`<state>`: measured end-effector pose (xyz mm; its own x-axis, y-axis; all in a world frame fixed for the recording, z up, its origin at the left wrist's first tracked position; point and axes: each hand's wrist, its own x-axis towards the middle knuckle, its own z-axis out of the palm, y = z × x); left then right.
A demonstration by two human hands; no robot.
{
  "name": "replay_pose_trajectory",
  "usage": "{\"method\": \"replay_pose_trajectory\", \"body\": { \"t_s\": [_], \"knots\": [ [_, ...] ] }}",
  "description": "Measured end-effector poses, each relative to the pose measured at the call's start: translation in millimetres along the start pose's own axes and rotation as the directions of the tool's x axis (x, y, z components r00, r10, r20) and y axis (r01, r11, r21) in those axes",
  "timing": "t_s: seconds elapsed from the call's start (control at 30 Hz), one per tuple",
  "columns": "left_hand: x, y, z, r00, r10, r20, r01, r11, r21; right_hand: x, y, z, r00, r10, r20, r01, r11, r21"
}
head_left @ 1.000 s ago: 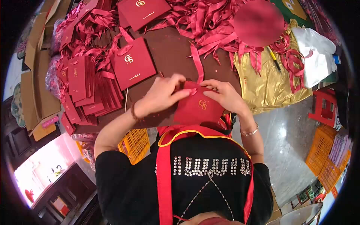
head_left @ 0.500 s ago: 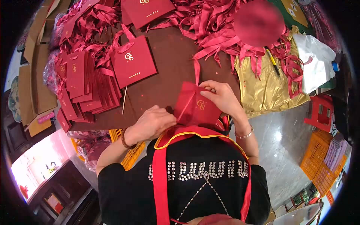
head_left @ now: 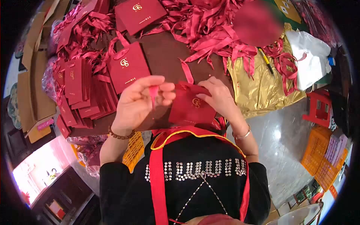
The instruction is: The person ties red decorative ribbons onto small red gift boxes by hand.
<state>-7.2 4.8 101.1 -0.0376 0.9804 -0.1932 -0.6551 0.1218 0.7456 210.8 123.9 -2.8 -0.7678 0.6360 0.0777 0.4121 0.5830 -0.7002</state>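
Observation:
A red paper gift bag with a gold logo lies at the near edge of the table, against my apron. My right hand grips its upper right part, thumb over the front and fingers at the top edge. Raised to the left of the bag, my left hand pinches the end of a pink-red ribbon that hangs below its fingers. Another ribbon length stretches from the bag's top onto the brown tabletop. Whether the two ribbon parts join is hidden.
Several folded red bags are stacked on the left, beside a single bag with ribbon handles. A heap of loose ribbons covers the far side. On the right are gold wrapping, a yellow-black pen and white plastic.
My left hand has risen from the bag's lower left side, now with a ribbon end between its fingers. The right hand has stayed at the bag's top, its fingers shifting slightly.

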Motion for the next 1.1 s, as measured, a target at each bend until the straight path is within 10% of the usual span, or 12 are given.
{"method": "replay_pose_trajectory", "body": {
  "t_s": [0.1,0.17,0.2,0.3,0.37,0.5,0.57,0.67,1.1],
  "knots": [
    [21,3,-14,0.998,-0.037,0.047,0.035,0.998,0.043,-10,-6,-6,1.000,0.014,0.011,-0.011,0.977,-0.211],
    [35,0,-17,0.946,0.321,-0.037,-0.143,0.519,0.842,-12,-8,-12,0.999,0.039,0.022,-0.033,0.968,-0.249],
    [43,-3,-6,0.897,0.438,0.054,-0.164,0.217,0.962,-13,-9,-14,0.998,0.049,0.037,-0.036,0.957,-0.287],
    [61,-19,3,0.875,0.319,0.364,-0.372,-0.039,0.928,-12,-6,-17,0.995,0.054,0.083,-0.037,0.981,-0.191],
    [64,-52,8,0.970,0.094,0.225,-0.243,0.291,0.925,-13,-4,-17,0.989,0.066,0.136,-0.055,0.995,-0.084],
    [59,-92,3,0.950,0.018,0.311,-0.304,0.280,0.911,-15,-4,-28,0.940,0.219,0.262,-0.301,0.893,0.334],
    [55,-92,3,0.977,-0.042,0.208,-0.186,0.305,0.934,-19,-4,-34,0.887,0.315,0.337,-0.415,0.863,0.288],
    [52,-92,-7,0.981,-0.056,0.185,-0.155,0.348,0.925,-30,4,-31,0.991,0.036,0.129,-0.048,0.995,0.093],
    [64,-96,-21,0.979,-0.180,0.096,0.004,0.486,0.874,-50,7,-26,0.983,0.173,0.067,-0.184,0.946,0.266]
  ]
}}
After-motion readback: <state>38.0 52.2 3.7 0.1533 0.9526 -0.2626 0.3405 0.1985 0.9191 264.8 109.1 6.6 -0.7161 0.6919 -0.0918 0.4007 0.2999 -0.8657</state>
